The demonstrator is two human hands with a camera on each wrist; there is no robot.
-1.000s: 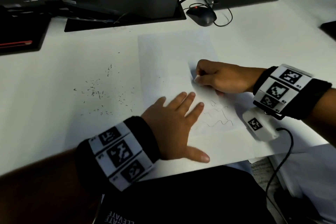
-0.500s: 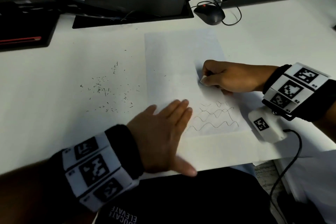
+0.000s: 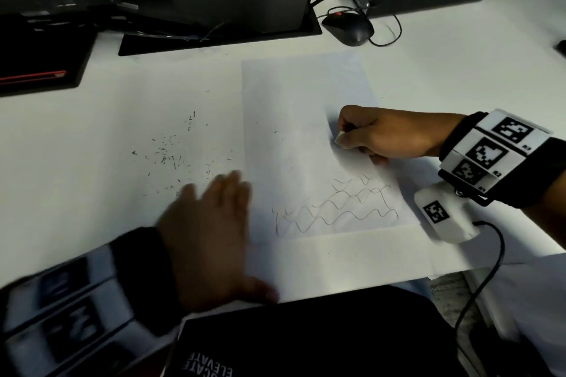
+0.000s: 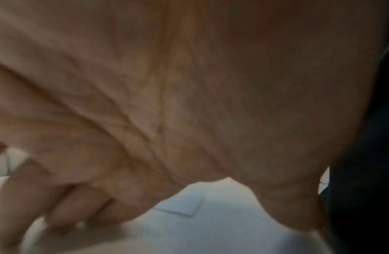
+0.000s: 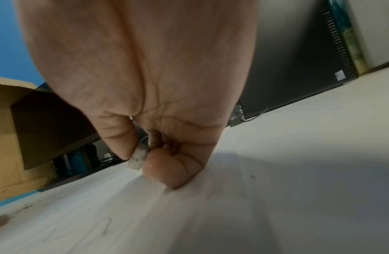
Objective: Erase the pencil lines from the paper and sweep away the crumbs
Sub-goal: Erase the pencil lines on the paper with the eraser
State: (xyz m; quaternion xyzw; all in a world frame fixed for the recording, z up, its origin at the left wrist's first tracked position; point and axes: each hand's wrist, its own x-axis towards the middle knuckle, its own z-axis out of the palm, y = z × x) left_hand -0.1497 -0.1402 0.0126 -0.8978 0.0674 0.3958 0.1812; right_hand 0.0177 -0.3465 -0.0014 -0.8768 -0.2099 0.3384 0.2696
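A white sheet of paper lies on the white desk, with wavy pencil lines in its lower part. My right hand rests on the paper's right side and pinches a small white eraser, which the right wrist view shows as a smudged eraser between thumb and fingers. My left hand lies flat with straight fingers, blurred, over the paper's lower left edge. Dark eraser crumbs are scattered on the desk left of the paper. A few crumbs remain on the sheet.
A black mouse with its cable sits behind the paper. A monitor base and dark equipment line the desk's back edge. A black device with a red stripe lies at far left. A cable hangs at the desk's front right.
My left hand has slid left across the paper to its left edge, uncovering the wavy pencil lines. My right hand has stayed in place with the eraser.
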